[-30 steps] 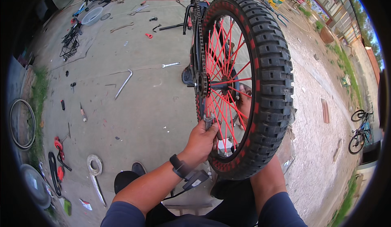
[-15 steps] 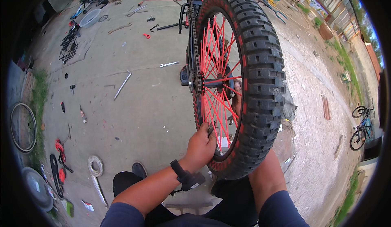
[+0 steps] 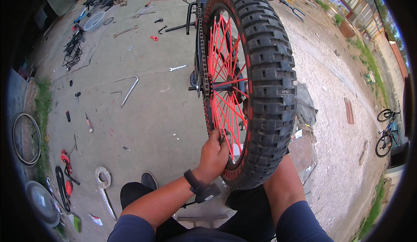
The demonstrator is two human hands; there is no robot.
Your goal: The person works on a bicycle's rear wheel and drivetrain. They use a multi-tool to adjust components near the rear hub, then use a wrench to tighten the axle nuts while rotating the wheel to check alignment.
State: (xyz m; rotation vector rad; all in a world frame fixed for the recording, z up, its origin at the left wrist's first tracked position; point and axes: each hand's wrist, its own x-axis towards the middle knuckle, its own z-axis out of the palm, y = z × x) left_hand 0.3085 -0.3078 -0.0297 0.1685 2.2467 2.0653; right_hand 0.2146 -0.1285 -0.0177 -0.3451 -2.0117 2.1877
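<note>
A bicycle wheel with a fat knobbly black tyre and red spokes stands upright before me. My left hand is closed around the lower left part of its rim, by the spokes. The chain runs down the wheel's left side, past the rear sprocket beside the hub. My right forearm passes behind the tyre on the right. Only a sliver of my right hand shows through the spokes near the hub; its fingers are hidden.
On the concrete at left lie a bent metal bar, a spanner, a screwdriver and a ring-ended tool. A loose tyre rests at far left. Grey cloth is right of the wheel.
The wheel has shifted slightly left in view. My right hand shows less through the spokes. My left hand keeps its hold on the rim.
</note>
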